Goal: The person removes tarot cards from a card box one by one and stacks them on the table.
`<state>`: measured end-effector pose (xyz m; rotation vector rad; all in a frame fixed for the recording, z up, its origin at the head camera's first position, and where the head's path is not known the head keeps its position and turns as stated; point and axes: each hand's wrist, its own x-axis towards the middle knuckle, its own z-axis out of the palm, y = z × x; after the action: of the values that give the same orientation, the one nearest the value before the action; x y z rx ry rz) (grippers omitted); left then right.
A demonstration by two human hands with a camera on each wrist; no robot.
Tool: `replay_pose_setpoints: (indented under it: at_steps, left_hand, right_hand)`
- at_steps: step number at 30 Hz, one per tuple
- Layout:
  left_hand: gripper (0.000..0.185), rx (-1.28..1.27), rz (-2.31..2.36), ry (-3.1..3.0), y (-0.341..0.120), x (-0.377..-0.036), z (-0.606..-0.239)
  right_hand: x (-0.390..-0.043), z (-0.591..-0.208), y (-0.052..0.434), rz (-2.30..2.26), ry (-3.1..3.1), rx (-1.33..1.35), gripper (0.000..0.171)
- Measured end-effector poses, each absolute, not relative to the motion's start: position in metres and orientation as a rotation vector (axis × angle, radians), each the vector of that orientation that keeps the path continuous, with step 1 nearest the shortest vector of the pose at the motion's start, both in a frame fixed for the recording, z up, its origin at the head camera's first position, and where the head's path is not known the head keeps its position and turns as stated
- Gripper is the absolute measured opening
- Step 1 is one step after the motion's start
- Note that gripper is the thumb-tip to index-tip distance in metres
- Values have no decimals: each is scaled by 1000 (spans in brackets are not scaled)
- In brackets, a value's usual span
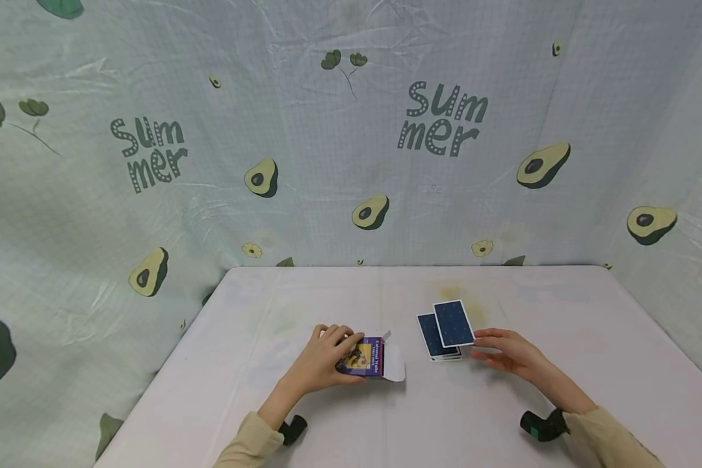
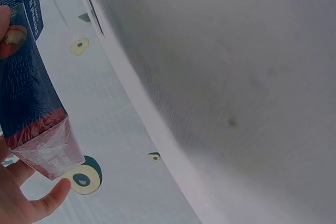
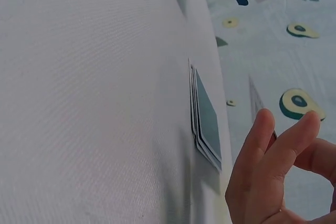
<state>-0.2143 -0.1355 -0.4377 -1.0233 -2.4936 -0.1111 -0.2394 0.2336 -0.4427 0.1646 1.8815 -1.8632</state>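
Left hand (image 1: 322,361) is curled round the card box (image 1: 364,357), its open flap facing the card stack (image 1: 444,331), which sits just off the loose, empty fingers of the right hand (image 1: 506,354), so I'd square those cards first.

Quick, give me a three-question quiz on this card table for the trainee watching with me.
1. True or false: the left hand grips the card box.
2. How does the top card lie on the card stack? A) squared up B) skewed, overlapping C) standing on edge
3. Fill in: the box's flap is ____.

Key: 1 true. 2 B. 3 open; it lies out on the table. The right hand, fingers relaxed, sits beside the stack and holds nothing.
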Motion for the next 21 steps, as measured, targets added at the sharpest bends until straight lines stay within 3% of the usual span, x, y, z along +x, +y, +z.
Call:
replay_pose_setpoints:
  at_steps: [6, 13, 21]
  left_hand:
    - [71, -1032, -100, -2469, -135, -214, -437]
    - [72, -1030, -101, -2480, -133, -214, -437]
    - [71, -1017, -109, -2502, -131, -214, -438]
  right_hand:
    - [-242, -447, 230, -1846, 1879, 174, 46]
    - [-245, -455, 227, -1854, 1847, 142, 30]
    - [-245, -459, 225, -1835, 1838, 150, 35]
